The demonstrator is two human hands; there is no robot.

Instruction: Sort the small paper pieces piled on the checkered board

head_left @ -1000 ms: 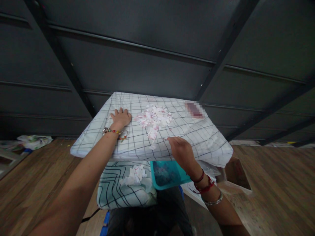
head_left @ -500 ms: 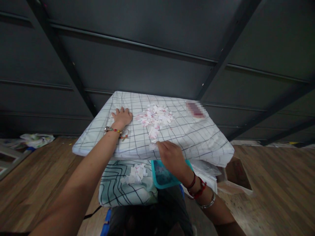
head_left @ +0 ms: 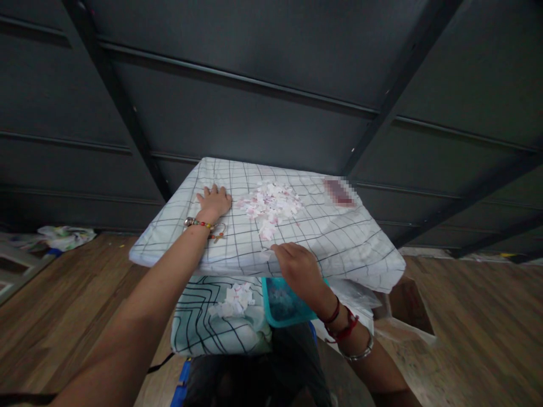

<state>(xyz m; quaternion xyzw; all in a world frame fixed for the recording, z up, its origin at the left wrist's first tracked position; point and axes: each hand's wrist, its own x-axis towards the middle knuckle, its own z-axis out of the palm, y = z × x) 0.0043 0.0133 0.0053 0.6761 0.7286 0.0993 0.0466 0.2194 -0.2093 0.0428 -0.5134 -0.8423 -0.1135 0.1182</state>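
My left hand [head_left: 215, 202] lies flat on the white checked cloth [head_left: 237, 249] covering the table, fingers spread and holding nothing. To its right is a loose pile of small white paper pieces [head_left: 274, 200], some with pink marks. Near the table's front edge my right hand [head_left: 297, 268] is closed in a pinch on a small, pale, see-through piece [head_left: 266, 254], perhaps a bag or slip; its kind is unclear. Below that hand sits a turquoise basket [head_left: 271, 321], partly hidden by my wrist, with small pieces inside that are hard to make out.
More paper pieces [head_left: 235, 299] lie on a green patterned cloth [head_left: 199, 333] below the table edge. A blurred reddish item [head_left: 339, 192] is at the table's right. Clear plastic [head_left: 356, 294] and a cardboard box [head_left: 407, 308] stand lower right. A dark panelled wall [head_left: 254, 113] rises behind.
The view has shifted slightly. My left hand stays flat on the cloth, and my right hand keeps its pinch near the front edge, with hardly any movement.
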